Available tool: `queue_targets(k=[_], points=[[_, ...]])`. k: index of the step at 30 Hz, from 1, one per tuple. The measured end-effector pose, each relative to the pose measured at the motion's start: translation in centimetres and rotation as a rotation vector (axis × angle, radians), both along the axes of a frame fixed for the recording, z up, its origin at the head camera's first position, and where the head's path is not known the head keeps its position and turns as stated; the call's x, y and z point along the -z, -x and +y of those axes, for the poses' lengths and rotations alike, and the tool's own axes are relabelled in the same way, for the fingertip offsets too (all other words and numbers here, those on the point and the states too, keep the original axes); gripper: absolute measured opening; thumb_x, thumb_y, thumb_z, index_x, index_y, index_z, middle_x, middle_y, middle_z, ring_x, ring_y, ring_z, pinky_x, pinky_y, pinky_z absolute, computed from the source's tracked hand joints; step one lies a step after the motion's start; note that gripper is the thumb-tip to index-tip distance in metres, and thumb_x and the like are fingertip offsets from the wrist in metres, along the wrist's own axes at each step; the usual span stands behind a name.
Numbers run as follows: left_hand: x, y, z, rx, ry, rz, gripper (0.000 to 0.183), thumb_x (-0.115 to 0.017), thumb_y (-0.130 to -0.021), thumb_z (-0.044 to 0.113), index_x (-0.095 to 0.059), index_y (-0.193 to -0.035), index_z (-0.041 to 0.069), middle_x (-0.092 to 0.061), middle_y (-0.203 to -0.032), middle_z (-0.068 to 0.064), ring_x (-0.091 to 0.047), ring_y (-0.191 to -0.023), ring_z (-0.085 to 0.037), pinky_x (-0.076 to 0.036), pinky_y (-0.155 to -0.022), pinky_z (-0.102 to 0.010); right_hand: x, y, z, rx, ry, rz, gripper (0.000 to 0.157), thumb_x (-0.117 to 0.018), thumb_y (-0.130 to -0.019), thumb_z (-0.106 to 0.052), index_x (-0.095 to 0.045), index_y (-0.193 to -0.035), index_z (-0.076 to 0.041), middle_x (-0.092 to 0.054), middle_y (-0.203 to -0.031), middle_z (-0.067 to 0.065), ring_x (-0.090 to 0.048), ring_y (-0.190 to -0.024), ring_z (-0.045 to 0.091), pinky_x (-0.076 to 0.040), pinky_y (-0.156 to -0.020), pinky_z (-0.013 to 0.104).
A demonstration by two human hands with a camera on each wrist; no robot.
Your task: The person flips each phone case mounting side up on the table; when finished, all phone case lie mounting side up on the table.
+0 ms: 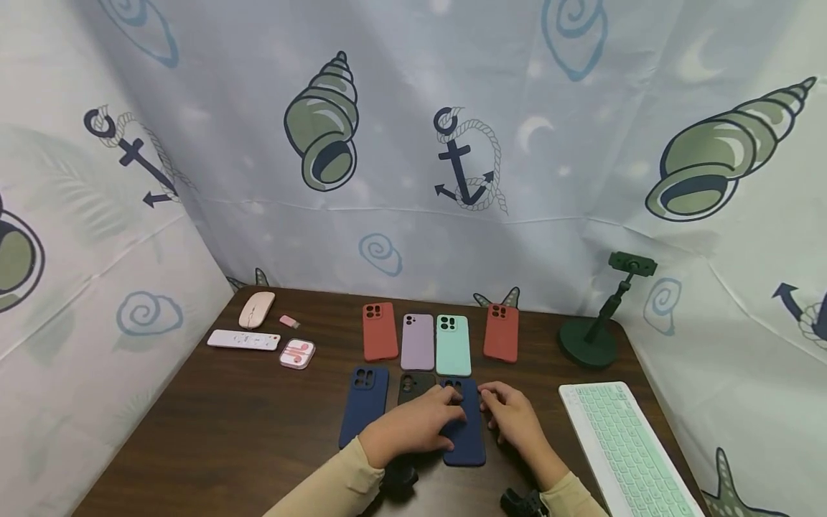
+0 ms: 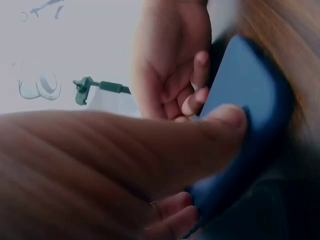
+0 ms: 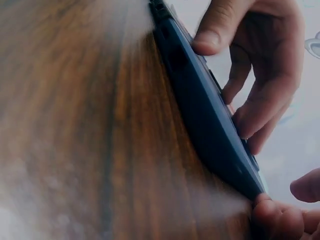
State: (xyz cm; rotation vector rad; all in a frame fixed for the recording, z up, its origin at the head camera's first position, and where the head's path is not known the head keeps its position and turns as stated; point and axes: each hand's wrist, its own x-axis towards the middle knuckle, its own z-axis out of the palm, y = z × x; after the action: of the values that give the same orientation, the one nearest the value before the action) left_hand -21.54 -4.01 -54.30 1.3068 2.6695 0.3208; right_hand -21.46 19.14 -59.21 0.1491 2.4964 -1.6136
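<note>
My left hand (image 1: pixel 413 424) is over a dark blue phone case (image 1: pixel 466 438), with its thumb and fingers on it. In the left wrist view, the thumb (image 2: pixel 227 120) presses near one long edge of this case. The right hand (image 1: pixel 513 416) is at the case's upper right edge, a fingertip (image 3: pixel 267 212) touching its corner while the thumb stays apart. Under the left hand, a black phone case (image 1: pixel 413 384) is partly hidden. Another dark blue phone case (image 1: pixel 365 406) lies to the left.
Behind them lie red (image 1: pixel 380 334), lilac (image 1: pixel 418 343), mint (image 1: pixel 454 348) and second red (image 1: pixel 501 334) phone cases. A keyboard (image 1: pixel 629 445) and green stand (image 1: pixel 588 341) are right. Mouse (image 1: pixel 256 310), remote (image 1: pixel 243 340), pink USB stick (image 1: pixel 289 322) and earphone box (image 1: pixel 297 354) are left.
</note>
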Motion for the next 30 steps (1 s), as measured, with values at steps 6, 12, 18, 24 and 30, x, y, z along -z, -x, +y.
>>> queue_targets(k=[6, 12, 18, 24, 30], points=[[-0.1, -0.4, 0.3, 0.002, 0.023, -0.028, 0.048, -0.079, -0.088, 0.037, -0.064, -0.133, 0.029, -0.045, -0.156, -0.005, -0.046, -0.137, -0.019, -0.048, -0.106, -0.030, 0.0, 0.0, 0.3, 0.016, 0.055, -0.004, 0.024, -0.059, -0.103, -0.029, -0.070, -0.122, -0.019, -0.066, -0.096, 0.010, -0.060, -0.060, 0.023, -0.047, -0.040, 0.036], [-0.2, -0.3, 0.4, 0.029, 0.017, -0.010, 0.042, -0.081, -0.087, 0.031, -0.068, -0.127, 0.029, -0.049, -0.154, -0.003, -0.049, -0.136, -0.017, -0.047, -0.107, -0.029, -0.4, 0.0, 0.5, -0.026, 0.106, 0.003, 0.025, -0.061, -0.102, -0.024, -0.069, -0.125, -0.021, -0.065, -0.098, 0.012, -0.060, -0.061, 0.024, -0.045, -0.040, 0.033], [-0.1, -0.1, 0.2, 0.048, -0.025, -0.006, 0.035, -0.081, -0.087, 0.026, -0.071, -0.120, 0.030, -0.053, -0.149, 0.000, -0.050, -0.132, -0.016, -0.048, -0.104, -0.028, -0.5, -0.2, 0.6, -0.065, 0.162, -0.021, 0.036, -0.063, -0.101, -0.024, -0.061, -0.136, -0.020, -0.066, -0.108, 0.014, -0.064, -0.070, 0.025, -0.048, -0.043, 0.034], [-0.1, 0.1, 0.0, 0.036, -0.112, -0.030, 0.033, -0.081, -0.087, 0.023, -0.068, -0.117, 0.028, -0.052, -0.141, 0.001, -0.052, -0.124, -0.013, -0.050, -0.097, -0.025, -0.8, -0.2, 1.0, -0.107, 0.262, -0.003, 0.046, -0.066, -0.099, -0.021, -0.055, -0.143, -0.012, -0.064, -0.111, 0.022, -0.067, -0.083, 0.027, -0.047, -0.044, 0.033], [0.4, 0.4, 0.0, 0.000, -0.182, -0.086, 0.039, -0.071, -0.095, 0.040, -0.061, -0.131, 0.032, -0.050, -0.131, 0.006, -0.053, -0.115, -0.008, -0.051, -0.093, -0.025, -0.6, 0.0, 1.4, -0.202, 0.270, 0.055, 0.048, -0.063, -0.101, -0.022, -0.049, -0.147, -0.015, -0.060, -0.113, 0.027, -0.065, -0.085, 0.030, -0.049, -0.046, 0.035]])
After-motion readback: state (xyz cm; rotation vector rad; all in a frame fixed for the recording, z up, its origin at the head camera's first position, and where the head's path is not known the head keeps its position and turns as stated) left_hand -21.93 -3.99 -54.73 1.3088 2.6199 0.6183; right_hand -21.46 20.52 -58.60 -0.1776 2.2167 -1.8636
